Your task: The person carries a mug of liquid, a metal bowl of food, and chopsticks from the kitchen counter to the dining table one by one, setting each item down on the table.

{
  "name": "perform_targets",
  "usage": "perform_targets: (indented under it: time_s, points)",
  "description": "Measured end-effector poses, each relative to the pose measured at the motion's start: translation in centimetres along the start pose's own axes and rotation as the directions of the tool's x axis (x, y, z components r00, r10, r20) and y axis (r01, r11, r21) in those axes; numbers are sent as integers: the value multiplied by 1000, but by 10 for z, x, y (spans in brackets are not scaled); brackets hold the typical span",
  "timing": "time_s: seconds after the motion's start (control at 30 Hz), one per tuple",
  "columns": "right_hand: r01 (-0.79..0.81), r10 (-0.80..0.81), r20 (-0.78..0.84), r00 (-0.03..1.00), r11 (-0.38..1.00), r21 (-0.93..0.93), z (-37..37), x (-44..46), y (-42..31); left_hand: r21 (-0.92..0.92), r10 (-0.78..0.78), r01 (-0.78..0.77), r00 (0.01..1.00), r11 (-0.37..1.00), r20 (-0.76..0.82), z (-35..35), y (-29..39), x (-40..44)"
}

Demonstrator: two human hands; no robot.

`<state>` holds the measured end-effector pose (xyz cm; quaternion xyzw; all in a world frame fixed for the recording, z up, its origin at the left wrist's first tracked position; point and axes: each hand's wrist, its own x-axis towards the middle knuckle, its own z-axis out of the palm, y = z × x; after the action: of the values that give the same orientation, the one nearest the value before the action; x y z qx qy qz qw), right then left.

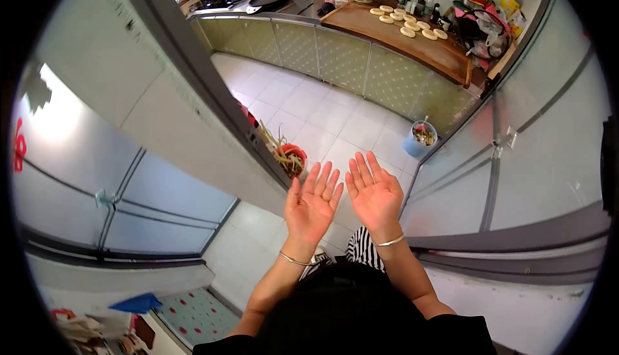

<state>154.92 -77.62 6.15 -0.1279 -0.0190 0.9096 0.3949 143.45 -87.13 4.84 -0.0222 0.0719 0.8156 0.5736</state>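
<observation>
Shirt (342, 316) nearest | left hand (311, 207), right hand (376, 201) palms up, opened nearly flat, empty, probably for viewing | dough rounds (407, 32) on board (358, 23), single layer, probably against sticking | planter (298, 152) near left hand

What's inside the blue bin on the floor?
The bin holds mixed scraps, too small to identify. Whatever lies beneath that top layer is covered and cannot be seen.

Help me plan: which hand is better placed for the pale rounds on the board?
Likely the right hand: it lines up better with the pale rounds; the left hand is nearer the door frame. Both look empty; the board looks out of reach.
</observation>
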Motion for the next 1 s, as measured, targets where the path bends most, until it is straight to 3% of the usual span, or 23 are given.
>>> perform_targets:
  time_s: [0.2,0.43,0.57,0.8,1.0]
  points:
    - [-48,47,-44,998,998,-28,-5,130,-27,16,-2,2,1000,1000,-24,-4,18,131]
    - [-148,150,49,987,988,-54,39,306,-89,-22,113,-113,994,993,-3,24,32,302]
    - [-242,243,-3,970,967,-80,58,385,-106,-82,220,-223,974,971,-46,37,51,380]
    - [-385,382,-76,921,922,-30,61,523,-87,-116,273,-282,958,952,-89,23,109,494]
    - [-359,359,-22,933,928,-96,86,679,-69,-116,255,-256,967,960,-20,4,184,639]
